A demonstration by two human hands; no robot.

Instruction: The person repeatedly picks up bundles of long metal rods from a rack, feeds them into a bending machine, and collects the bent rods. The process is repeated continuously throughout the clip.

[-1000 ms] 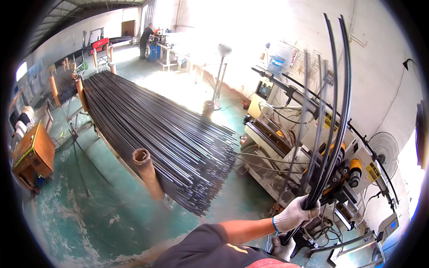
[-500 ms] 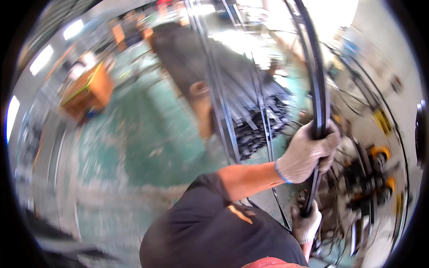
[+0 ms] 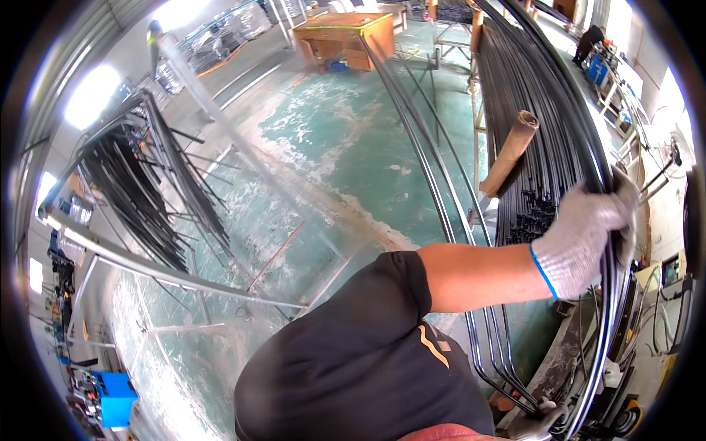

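Note:
My left hand (image 3: 588, 228), in a pale knitted glove with a blue cuff edge, is closed around a bundle of long, glossy black bars (image 3: 604, 323). The bundle runs from the top right past my left hand to the lower edge. Low at the right, my gloved right hand (image 3: 540, 425) is partly cut off by the picture's edge, its fingers closed at the bars' lower ends. Several thinner black bars (image 3: 441, 198) slant down in front of me and reach that hand. How its fingers hold each bar is hard to make out.
A large stack of black bars (image 3: 526, 110) lies beyond my left arm, a brown cardboard tube (image 3: 510, 153) beside it. At left stands a metal rack (image 3: 184, 278) with hanging black bars (image 3: 132, 191). A wooden desk (image 3: 346, 33) is far off; a person (image 3: 588, 44) is at far right.
My view has swung, so the bar stack sits farther right and the rack at left has come into sight. Both hands remain closed on the bars and appear farther right and lower.

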